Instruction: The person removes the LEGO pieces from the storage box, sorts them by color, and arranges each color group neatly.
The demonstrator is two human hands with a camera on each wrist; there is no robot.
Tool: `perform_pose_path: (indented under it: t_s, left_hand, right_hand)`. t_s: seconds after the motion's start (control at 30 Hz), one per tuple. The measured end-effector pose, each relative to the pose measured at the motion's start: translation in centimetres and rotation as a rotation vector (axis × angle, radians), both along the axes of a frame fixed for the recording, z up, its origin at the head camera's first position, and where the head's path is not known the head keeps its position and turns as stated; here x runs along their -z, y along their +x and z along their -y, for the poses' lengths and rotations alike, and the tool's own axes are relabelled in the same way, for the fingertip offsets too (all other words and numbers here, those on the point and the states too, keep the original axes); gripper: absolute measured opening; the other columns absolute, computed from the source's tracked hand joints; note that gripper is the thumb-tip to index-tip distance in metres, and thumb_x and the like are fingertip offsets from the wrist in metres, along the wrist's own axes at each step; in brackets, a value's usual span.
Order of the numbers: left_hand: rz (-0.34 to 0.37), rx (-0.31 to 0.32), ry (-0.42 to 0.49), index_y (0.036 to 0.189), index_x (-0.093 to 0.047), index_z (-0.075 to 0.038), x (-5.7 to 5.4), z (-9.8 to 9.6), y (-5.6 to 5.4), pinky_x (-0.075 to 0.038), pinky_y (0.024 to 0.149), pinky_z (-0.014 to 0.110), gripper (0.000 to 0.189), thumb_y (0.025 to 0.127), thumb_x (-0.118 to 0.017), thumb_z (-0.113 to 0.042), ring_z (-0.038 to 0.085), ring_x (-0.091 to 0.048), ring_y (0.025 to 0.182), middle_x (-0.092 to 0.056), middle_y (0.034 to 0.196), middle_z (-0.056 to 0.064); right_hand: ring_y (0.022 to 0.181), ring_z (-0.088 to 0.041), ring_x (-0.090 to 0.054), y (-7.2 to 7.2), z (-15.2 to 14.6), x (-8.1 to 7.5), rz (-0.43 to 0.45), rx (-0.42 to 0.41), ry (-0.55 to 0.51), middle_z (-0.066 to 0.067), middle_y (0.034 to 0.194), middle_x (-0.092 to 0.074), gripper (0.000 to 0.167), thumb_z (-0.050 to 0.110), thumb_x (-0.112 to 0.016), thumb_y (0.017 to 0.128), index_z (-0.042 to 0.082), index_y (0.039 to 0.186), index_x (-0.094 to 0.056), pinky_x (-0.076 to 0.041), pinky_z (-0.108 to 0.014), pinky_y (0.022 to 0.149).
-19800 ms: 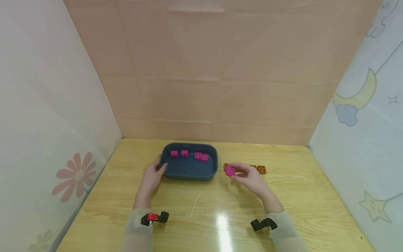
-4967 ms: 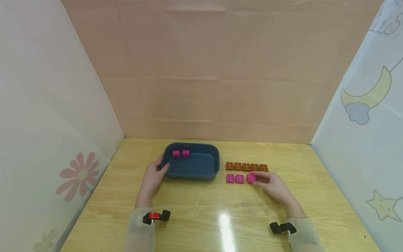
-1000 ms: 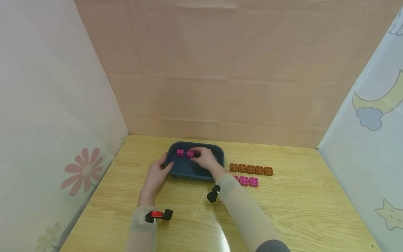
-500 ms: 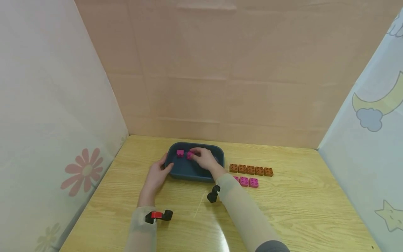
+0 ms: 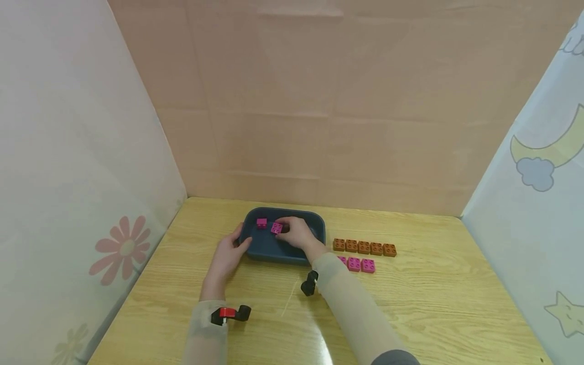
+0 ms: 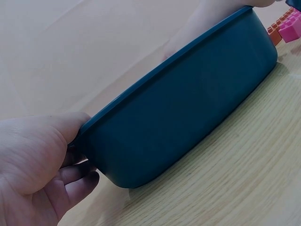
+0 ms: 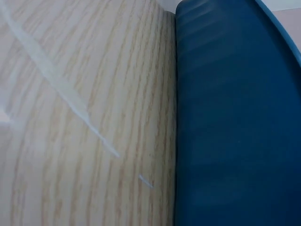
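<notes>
My left hand (image 5: 230, 249) grips the left end of a dark blue plastic tray (image 5: 274, 253), thumb over the rim and fingers against the outside; the left wrist view shows this hold close up. Inside the tray my right hand (image 5: 297, 233) pinches a magenta toy building brick (image 5: 276, 228), its studs facing up. Left of it in the tray lies a second magenta brick (image 5: 261, 223), untouched. The right wrist view shows only the tray's outer wall (image 7: 235, 117) and the tabletop, not the hand.
A row of orange bricks (image 5: 363, 247) lies right of the tray. Before it is a row of magenta bricks (image 5: 354, 264), its left end partly covered by my right sleeve (image 5: 351, 299). A beige sheet (image 5: 274, 126) backs the wooden table (image 5: 438, 289); patterned sheets flank it.
Since the oldest frame, several magenta bricks have left the tray for a row before the orange bricks. Over the last second, the pinched brick has turned studs up; my left hand has held still.
</notes>
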State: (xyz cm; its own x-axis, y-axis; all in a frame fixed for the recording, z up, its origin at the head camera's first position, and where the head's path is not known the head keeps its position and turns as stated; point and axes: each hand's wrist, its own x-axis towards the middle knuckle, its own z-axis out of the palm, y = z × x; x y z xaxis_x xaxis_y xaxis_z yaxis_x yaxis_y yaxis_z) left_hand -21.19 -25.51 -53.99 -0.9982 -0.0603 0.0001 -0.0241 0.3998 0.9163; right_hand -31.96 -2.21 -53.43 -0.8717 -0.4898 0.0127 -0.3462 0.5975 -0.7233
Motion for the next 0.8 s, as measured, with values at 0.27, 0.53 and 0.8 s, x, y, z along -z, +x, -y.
perform_pose_path:
  t_s: [0.27,0.53,0.8]
  left_hand:
    - [-0.012,0.003,0.006,0.167,-0.031,-0.002,0.00,-0.11,-0.04,-0.029,0.128,0.050,0.069,0.110,-0.064,-0.024,0.035,-0.028,0.159,-0.029,0.173,0.015]
    - [-0.006,-0.004,-0.001,0.168,-0.031,-0.003,-0.01,-0.08,0.06,-0.030,0.127,0.051,0.070,0.110,-0.064,-0.025,0.035,-0.029,0.159,-0.030,0.173,0.015]
    - [-0.014,-0.003,-0.004,0.166,-0.032,-0.001,-0.24,-0.11,0.06,-0.032,0.126,0.051,0.070,0.109,-0.065,-0.024,0.036,-0.031,0.157,-0.032,0.172,0.017]
  right_hand:
    - [0.115,-0.027,-0.070,0.15,0.16,-0.15,-0.047,-0.005,0.036,-0.011,0.123,-0.076,0.042,0.011,-0.083,0.093,0.006,0.134,-0.073,-0.055,-0.046,0.105]
    - [0.118,-0.028,-0.070,0.01,0.16,-0.01,-0.061,-0.007,0.039,-0.010,0.123,-0.076,0.041,0.010,-0.083,0.093,0.006,0.133,-0.074,-0.054,-0.046,0.107]
    - [0.122,-0.029,-0.068,-0.04,0.00,-0.05,-0.041,-0.008,0.036,-0.011,0.127,-0.075,0.039,0.008,-0.081,0.095,0.006,0.133,-0.074,-0.053,-0.047,0.109]
